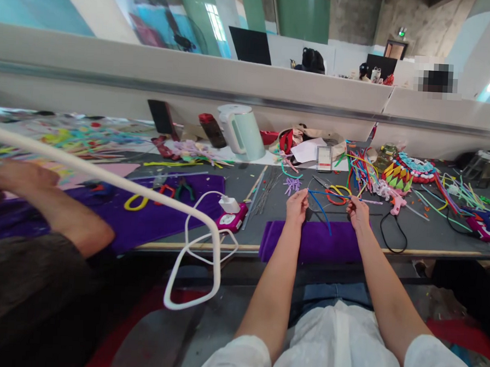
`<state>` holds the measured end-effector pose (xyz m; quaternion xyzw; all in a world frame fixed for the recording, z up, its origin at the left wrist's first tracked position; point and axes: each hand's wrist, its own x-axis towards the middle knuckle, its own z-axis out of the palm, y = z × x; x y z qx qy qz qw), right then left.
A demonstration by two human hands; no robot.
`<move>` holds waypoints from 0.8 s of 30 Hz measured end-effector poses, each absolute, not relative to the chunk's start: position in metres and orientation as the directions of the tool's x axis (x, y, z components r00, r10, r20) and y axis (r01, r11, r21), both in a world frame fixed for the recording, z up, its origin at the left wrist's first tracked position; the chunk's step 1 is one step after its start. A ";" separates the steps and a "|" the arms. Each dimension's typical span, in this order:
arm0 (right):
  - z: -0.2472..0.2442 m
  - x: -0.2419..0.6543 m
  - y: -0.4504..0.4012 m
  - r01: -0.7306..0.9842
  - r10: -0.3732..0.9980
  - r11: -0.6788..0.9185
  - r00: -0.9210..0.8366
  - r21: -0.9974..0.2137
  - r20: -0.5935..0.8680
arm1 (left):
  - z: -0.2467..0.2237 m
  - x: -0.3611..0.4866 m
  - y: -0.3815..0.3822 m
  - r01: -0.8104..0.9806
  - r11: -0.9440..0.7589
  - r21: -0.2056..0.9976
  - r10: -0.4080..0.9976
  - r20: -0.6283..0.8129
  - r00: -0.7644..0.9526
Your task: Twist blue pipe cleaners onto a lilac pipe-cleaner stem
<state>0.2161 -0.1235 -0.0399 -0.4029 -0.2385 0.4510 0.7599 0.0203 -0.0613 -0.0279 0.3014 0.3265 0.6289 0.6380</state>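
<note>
Above the purple cloth [311,243], both hands pinch one thin wire.
Left hand [297,205] and right hand [357,212] have fingers closed on the blue wire [321,205]; it may slip or kink if they pull unevenly.

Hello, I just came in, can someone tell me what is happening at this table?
A person sits at a grey worktable and holds a thin blue wire between both hands, the left hand and the right hand, above a folded purple cloth. Coloured pipe cleaners, a pink glue gun and a pale kettle lie further back. On the left, a co-worker's arm rests over another purple cloth.
</note>
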 end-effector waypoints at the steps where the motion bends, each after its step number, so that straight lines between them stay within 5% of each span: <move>1: -0.041 0.216 -0.123 -0.485 0.878 0.269 0.479 -0.832 0.005 | -0.028 0.020 -0.061 -0.608 0.026 0.794 0.999 -0.036 -0.005; 24: -0.035 0.212 -0.130 -0.491 0.918 0.189 0.396 -0.850 -0.025 | -0.034 0.015 -0.054 -0.695 -0.001 0.719 1.000 0.008 0.007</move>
